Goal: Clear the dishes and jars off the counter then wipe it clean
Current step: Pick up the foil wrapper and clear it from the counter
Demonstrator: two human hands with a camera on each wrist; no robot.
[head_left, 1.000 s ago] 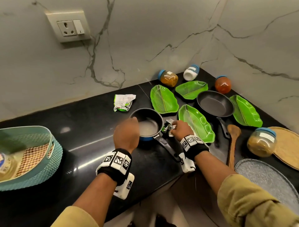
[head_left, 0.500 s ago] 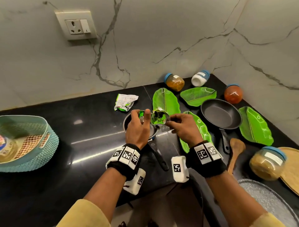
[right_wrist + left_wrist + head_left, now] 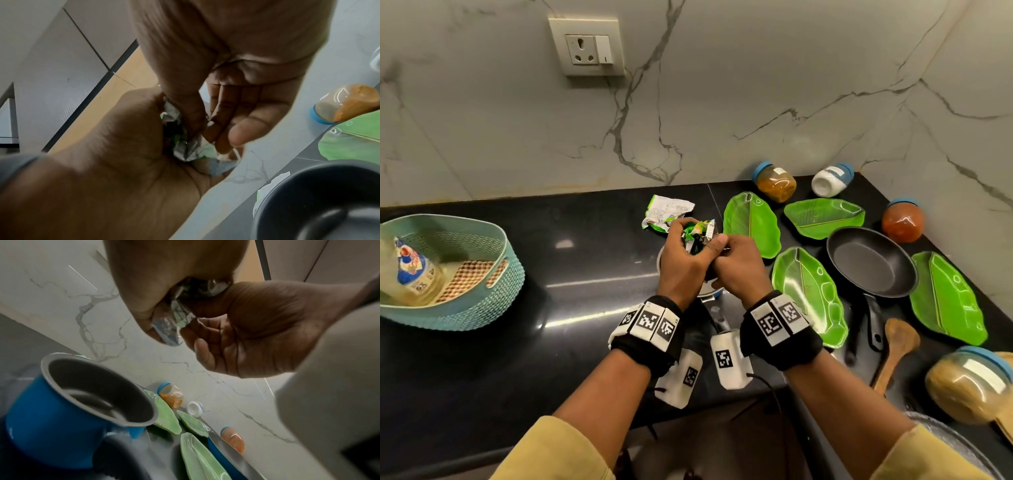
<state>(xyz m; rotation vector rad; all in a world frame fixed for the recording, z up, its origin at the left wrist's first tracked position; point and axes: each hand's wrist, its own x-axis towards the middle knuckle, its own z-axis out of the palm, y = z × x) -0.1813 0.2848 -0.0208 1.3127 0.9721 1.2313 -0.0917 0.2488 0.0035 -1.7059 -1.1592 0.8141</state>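
Note:
Both hands meet above the blue saucepan, which the head view mostly hides. My left hand grips a crumpled green and silver wrapper. My right hand pinches the same wrapper with thumb and curled fingers. In the left wrist view the wrapper sticks out between the two palms. On the black counter lie several green leaf-shaped plates, a black frying pan, and jars with blue lids: one orange, one white, one red, one tan.
A second wrapper lies behind the hands. A teal basket at the left holds a bottle. A wooden spoon and a grey plate sit at the right front. Marble walls close the back and right.
My right hand lifted the wrapper from beside the saucepan. My left hand came up to it, and now both hands hold it crumpled above the pan.

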